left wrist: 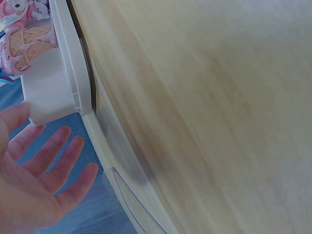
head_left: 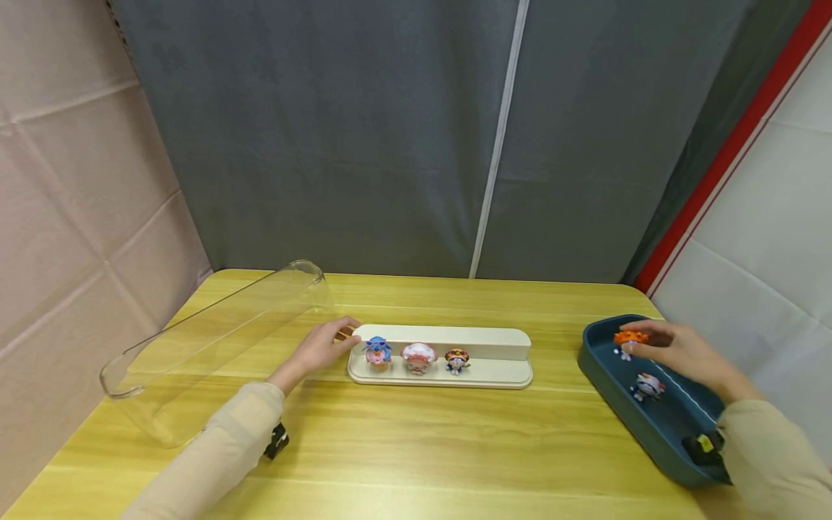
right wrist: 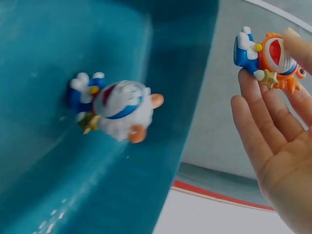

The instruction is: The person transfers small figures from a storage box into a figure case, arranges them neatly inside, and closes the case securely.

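My right hand [head_left: 689,357] pinches a small figurine with an orange crab hat [right wrist: 275,61] between thumb and fingers, above the far end of a dark blue tray [head_left: 607,390]. In the tray lies a second figurine [right wrist: 122,107] with a white and orange hat. My left hand [head_left: 321,350] touches the left end of a white stepped display stand [head_left: 494,372] with thumb and index finger, its other fingers spread loosely. On the stand's lower step stand a blue and pink figurine [head_left: 378,354], a white-hatted figurine [head_left: 419,357] and a smaller gold-hatted figurine [head_left: 457,360].
A clear curved cover [head_left: 214,336] lies on the left of the wooden table [head_left: 416,440], partly behind my left forearm. A grey curtain [head_left: 338,144] hangs behind the table, and pale fabric walls [head_left: 71,238] flank it.
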### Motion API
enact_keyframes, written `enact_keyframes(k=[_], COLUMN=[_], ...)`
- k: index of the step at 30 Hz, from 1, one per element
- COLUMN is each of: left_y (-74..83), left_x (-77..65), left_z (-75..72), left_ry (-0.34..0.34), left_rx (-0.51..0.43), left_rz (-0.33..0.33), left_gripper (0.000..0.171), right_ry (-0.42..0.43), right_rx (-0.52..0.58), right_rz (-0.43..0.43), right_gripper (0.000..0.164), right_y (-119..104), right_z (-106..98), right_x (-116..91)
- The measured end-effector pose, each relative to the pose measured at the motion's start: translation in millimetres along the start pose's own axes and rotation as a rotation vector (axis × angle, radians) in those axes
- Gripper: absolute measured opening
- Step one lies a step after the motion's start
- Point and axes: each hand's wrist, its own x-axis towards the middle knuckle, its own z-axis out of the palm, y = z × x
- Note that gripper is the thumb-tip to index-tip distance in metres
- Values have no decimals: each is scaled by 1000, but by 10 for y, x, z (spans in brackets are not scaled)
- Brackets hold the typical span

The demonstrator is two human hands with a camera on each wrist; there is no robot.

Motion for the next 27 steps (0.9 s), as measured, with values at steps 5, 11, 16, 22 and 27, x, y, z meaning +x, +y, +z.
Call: enact_keyframes(k=[5,11,16,22,27], left_y=[-8,-15,-22,-23,-29], left_x=[-5,-2,0,4,7], left_z=[0,3,4,4,4], left_ry=[3,0,1,0,-3], left_rx=[0,-1,0,-3,-3], left_rz=[-1,-8,0,-2,-8], left_gripper=[27,27,27,27,28], right_ry=[-6,25,30,31,37], right_rx=[-16,-21,-37,-31,5], right_rz=[0,-33,-38,-44,-83], right_gripper=[43,42,43,41,40], right_y=[-123,-275,-427,-572,-638], right_z=[-35,-50,-44,19,86], right_x=[6,26,42,81,135])
